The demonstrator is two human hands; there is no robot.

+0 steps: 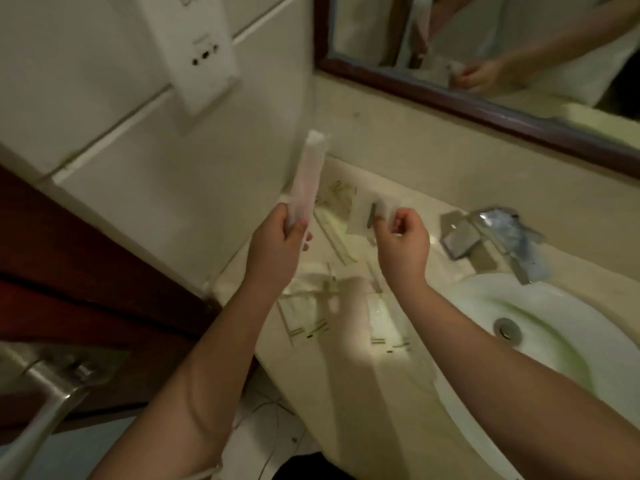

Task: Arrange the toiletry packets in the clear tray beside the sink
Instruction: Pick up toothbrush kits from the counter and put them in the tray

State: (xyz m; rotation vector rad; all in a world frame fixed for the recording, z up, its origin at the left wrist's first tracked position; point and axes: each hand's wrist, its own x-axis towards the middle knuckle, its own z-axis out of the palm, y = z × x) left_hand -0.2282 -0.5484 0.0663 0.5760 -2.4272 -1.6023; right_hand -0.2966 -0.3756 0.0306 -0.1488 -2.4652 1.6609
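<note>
Bathroom counter (346, 386) beside sink (540, 306): left hand (277, 239) grips long packet (309, 174) upright, right hand (403, 244) pinches small packet (369, 216), both raised, probably for sorting.

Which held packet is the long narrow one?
The long packet gripped by the left hand, standing upright; the right hand pinches a short square packet.

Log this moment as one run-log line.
left hand: holds long packet raised | right hand: pinches small packet | clear tray: beside sink
</note>
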